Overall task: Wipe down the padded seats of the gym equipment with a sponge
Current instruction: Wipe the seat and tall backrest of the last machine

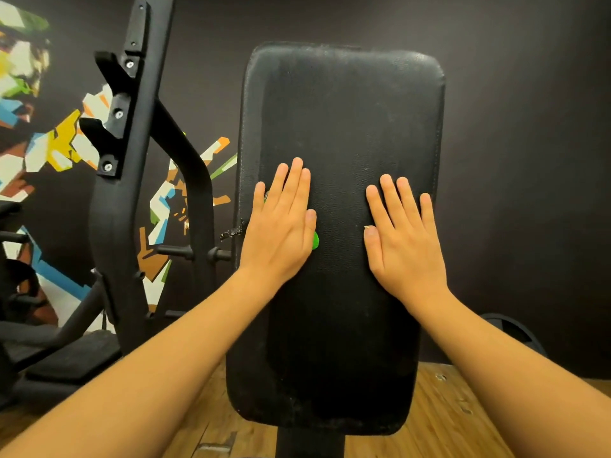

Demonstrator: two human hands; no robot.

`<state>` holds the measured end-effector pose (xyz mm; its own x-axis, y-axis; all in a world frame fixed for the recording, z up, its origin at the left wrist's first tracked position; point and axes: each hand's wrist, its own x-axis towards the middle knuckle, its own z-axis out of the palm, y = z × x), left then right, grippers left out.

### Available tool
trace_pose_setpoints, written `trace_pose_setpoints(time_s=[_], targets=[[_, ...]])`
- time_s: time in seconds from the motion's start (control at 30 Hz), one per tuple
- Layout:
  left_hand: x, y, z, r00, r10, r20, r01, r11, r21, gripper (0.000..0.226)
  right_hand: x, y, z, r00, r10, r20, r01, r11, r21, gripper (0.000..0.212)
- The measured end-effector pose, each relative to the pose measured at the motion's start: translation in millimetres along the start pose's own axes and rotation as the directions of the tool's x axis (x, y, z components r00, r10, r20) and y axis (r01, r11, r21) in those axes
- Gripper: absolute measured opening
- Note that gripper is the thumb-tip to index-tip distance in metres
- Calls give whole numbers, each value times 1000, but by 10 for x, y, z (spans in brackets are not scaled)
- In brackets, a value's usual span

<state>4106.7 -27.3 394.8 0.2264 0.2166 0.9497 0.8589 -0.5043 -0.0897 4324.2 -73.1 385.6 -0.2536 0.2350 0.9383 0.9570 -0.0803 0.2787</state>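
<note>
Forearms (165, 358) are stretching up from the bottom edge onto the black pad (347, 110). Left hand (281, 226) is lying flat, fingers straight and together, pressing the green sponge (315, 240) against the pad's left-middle. Sponge is hiding under the palm, only slivers peeking out by thumb and little finger. Right hand (401, 236) is resting flat and bare on the pad's right side, gripping nothing. Judging the wipe as midway: wet marks aren't readable, and the pad's top and bottom plus other seats are likely remaining.
</note>
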Motion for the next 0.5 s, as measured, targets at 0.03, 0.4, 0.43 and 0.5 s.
trace_pose_setpoints(time_s=[0.03,0.4,0.43,0.5], targets=[[36,6,-7,1000,-12,-8,12,1000,3,61,3,0,-1,1000,-3,-3,3,1000,3,61],[-1025,200,117,994,-51,102,52,999,-3,61,2,-1,1,999,-5,-33,6,1000,30,60],[-1156,187,136,992,-36,119,37,999,-5,61,-3,2,3,999,-5,-36,6,1000,28,60],[-1196,145,162,992,-33,123,34,999,-11,60,0,0,7,999,-12,-39,13,1000,26,60]])
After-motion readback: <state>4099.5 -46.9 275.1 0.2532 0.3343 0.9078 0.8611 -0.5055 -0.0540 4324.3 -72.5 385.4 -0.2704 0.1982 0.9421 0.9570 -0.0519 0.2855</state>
